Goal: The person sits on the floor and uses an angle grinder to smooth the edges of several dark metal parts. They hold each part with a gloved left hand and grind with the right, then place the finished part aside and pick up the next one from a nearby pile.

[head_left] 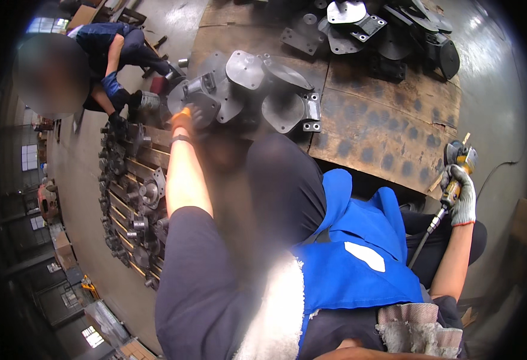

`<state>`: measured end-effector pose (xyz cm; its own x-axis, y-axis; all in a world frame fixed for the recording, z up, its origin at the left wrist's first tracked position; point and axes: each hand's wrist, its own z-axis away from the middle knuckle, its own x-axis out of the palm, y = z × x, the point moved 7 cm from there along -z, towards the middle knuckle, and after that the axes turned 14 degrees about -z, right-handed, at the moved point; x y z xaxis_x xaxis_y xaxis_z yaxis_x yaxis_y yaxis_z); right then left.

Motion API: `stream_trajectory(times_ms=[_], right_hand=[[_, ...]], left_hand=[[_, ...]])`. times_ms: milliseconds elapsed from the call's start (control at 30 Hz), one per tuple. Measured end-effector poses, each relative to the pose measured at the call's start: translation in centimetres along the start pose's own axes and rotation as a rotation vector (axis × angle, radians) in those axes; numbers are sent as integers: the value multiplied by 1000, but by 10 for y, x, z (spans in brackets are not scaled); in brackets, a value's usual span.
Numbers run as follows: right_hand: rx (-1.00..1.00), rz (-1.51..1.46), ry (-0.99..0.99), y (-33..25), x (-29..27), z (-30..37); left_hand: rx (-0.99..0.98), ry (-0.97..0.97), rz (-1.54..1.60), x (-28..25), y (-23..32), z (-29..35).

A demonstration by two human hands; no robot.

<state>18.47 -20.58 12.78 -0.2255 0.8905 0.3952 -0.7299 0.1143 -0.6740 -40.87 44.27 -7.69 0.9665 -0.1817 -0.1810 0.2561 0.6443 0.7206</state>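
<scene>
My right hand (464,195), in a pale knitted glove, is wrapped round a yellow angle grinder (468,159) beside the table's right edge. A hose or cord runs from the tool's rear end down past my thigh. My left hand (185,118), in an orange and grey glove, reaches out to a grey metal bracket (200,107) at the table's left edge. Motion smears its fingers, so their grip does not show. Close by lie a light grey plate (245,69) with small holes and a round-ended bracket (283,113) with a drilled block.
More metal brackets (389,42) are heaped at the table's far right. Dark spots mark the wooden tabletop (389,135). To the left, a slatted pallet (132,216) carries several metal parts. Beyond it a co-worker (116,57) bends over, with dark-gloved hands near the pallet.
</scene>
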Motion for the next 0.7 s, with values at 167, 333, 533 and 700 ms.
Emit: stream_trajectory(times_ms=[167, 333, 533, 700], right_hand=[[90, 3, 31, 15, 49, 27], [142, 38, -36, 45, 41, 2], [232, 223, -5, 89, 22, -22], [155, 392, -1, 124, -1, -75]], left_hand=[[492, 89, -1503, 21, 48, 111], [87, 92, -134, 11, -30, 94], [226, -52, 19, 77, -13, 149], [484, -364, 112, 132, 60, 235]])
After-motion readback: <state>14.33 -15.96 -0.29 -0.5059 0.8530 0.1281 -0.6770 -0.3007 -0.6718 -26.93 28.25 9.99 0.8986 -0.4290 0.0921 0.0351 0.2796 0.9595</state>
